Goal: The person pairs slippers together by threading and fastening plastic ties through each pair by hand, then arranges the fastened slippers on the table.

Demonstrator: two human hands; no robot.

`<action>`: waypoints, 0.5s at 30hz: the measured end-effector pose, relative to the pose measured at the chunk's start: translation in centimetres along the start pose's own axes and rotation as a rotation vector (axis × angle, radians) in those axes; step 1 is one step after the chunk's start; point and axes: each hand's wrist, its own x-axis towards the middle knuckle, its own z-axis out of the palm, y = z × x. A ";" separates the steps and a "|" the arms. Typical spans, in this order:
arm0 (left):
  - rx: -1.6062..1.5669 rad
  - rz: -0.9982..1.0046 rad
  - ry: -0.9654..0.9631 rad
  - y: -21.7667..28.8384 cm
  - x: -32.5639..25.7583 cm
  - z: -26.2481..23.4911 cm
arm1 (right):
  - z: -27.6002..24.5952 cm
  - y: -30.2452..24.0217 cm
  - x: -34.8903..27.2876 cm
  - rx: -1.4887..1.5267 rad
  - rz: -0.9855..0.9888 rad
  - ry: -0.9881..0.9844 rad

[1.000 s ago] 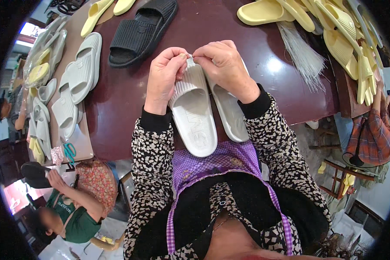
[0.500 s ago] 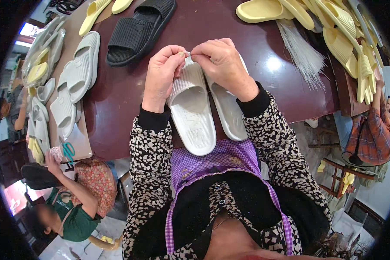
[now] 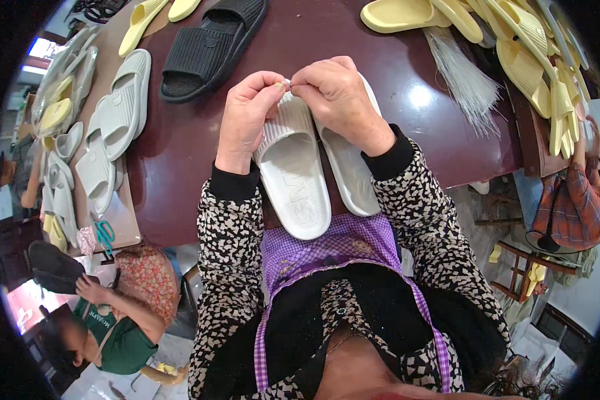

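Note:
Over the toe end of a light grey slide sandal (image 3: 295,193), my left hand (image 3: 250,113) and my right hand (image 3: 343,100) meet with their fingertips pinched together. A tiny whitish bit shows between them, too small to name. The second light grey slide (image 3: 348,177) lies close on the right, its toe end partly hidden under my right hand. Both slides rest at the table's near edge, heels toward me. To the right on the table lies a fanned bundle of thin white plastic strands (image 3: 463,80).
A black pair of slides (image 3: 203,63) lies beyond my left hand. More grey slides (image 3: 100,170) and teal-handled scissors (image 3: 105,235) are at the left. Yellow slides (image 3: 523,73) pile up at the right. One co-worker (image 3: 123,327) sits at the left, another (image 3: 567,213) at the right.
My hands stay pinched at nearly the same spot, the fingertips shifted slightly. At the left, the co-worker's hand has lowered onto a dark slipper; the right co-worker's arm has moved a little.

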 end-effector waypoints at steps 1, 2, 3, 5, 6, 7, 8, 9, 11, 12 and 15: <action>0.005 -0.006 -0.002 -0.1 0.0 0.0 | 0.0 0.1 -0.1 0.001 -0.005 0.000; 0.011 -0.011 -0.004 0.0 0.0 0.0 | 0.0 0.1 0.0 0.002 -0.011 0.001; 0.017 -0.016 -0.006 0.0 0.0 0.0 | 0.1 0.2 0.0 0.004 -0.017 0.002; 0.040 -0.018 -0.002 -0.1 0.0 -0.1 | 0.1 0.2 0.0 0.009 -0.007 -0.005; 0.062 -0.019 0.003 -0.2 0.0 -0.1 | 0.1 0.1 0.0 0.015 0.002 -0.011; 0.085 -0.018 0.007 -0.1 0.0 -0.1 | 0.0 0.1 0.0 0.020 0.009 -0.017; 0.085 -0.017 0.006 -0.1 0.0 0.0 | 0.0 0.1 0.0 0.020 0.009 -0.017; 0.063 -0.015 0.016 -0.1 0.0 0.1 | 0.0 0.1 0.0 0.026 0.012 -0.006; 0.019 -0.010 0.035 -0.2 -0.2 0.3 | 0.0 0.0 -0.2 0.039 0.017 0.014; 0.022 -0.009 0.028 -0.2 -0.1 0.3 | 0.0 0.0 -0.2 0.036 0.017 0.020; -0.030 0.042 0.013 -0.3 -0.1 0.2 | -0.5 0.1 -0.3 -0.060 0.004 0.051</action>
